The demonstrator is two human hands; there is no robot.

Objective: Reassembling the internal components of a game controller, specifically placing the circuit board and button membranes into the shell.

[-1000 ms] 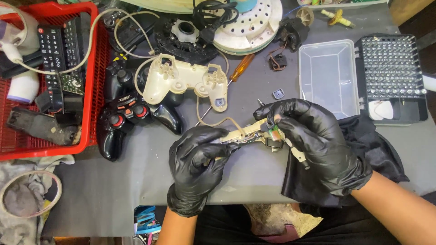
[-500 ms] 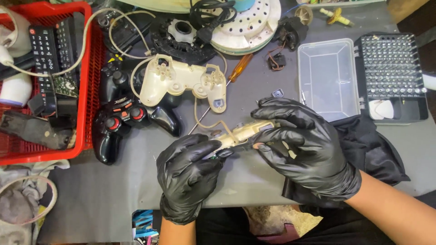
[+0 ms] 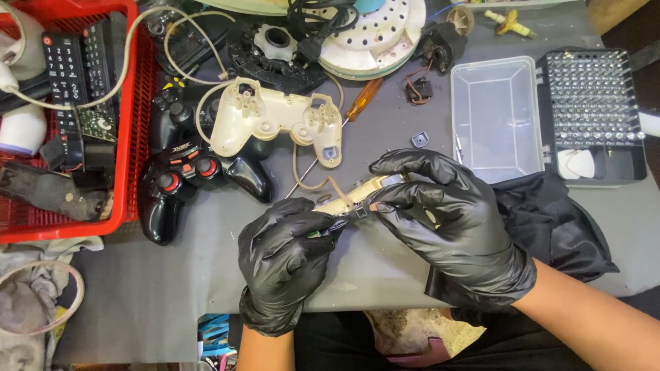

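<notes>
Both hands wear black gloves and hold one cream-coloured gamepad part [image 3: 354, 196] above the grey table [image 3: 165, 288]. My left hand [image 3: 285, 257] grips its lower left end, where a bit of green circuit board shows. My right hand [image 3: 443, 220] curls over its right end, fingertips pinching the top edge. A beige cable runs from the part up to an opened cream gamepad shell [image 3: 275, 124] lying face down behind the hands.
A black gamepad with red buttons [image 3: 185, 182] lies left of the hands. A red basket [image 3: 134, 117] with remotes stands at far left. An orange-handled screwdriver [image 3: 344, 127], a clear plastic box [image 3: 495, 117], a bit-set case [image 3: 591, 110] and a black cloth [image 3: 557, 227] lie nearby.
The view has shifted a little. Both hands have turned the cream part, and my right hand now covers more of its right end.
</notes>
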